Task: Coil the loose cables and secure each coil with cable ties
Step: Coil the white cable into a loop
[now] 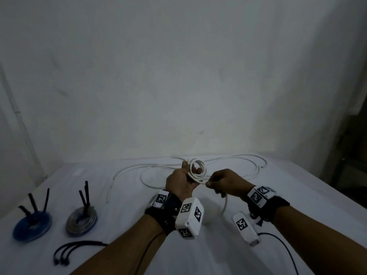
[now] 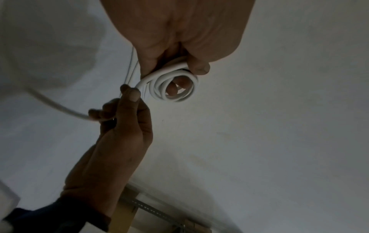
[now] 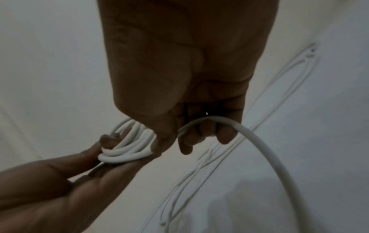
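Several loops sat pinched in left hand (image 1: 179, 180); right hand (image 1: 224, 182) gripped white cable (image 3: 265, 151); best feed matching, untwisted loops.

Layout, referenced to the cable coil (image 1: 196, 171), held above the surface (image 1: 123, 253) near mid-width. Left hand (image 1: 179, 182) grips the coil, just left of it. Right hand (image 1: 226, 184) just right of it, touching, pinching the cable run leaving the coil. Loose cable loops (image 1: 238, 161) lie on the surface behind the coil, spreading left and right. Two tied coils well left and nearer: second coil (image 1: 81, 220), then far-left coil (image 1: 32, 227). Spare cable ties (image 1: 65, 253) lie in front of those.
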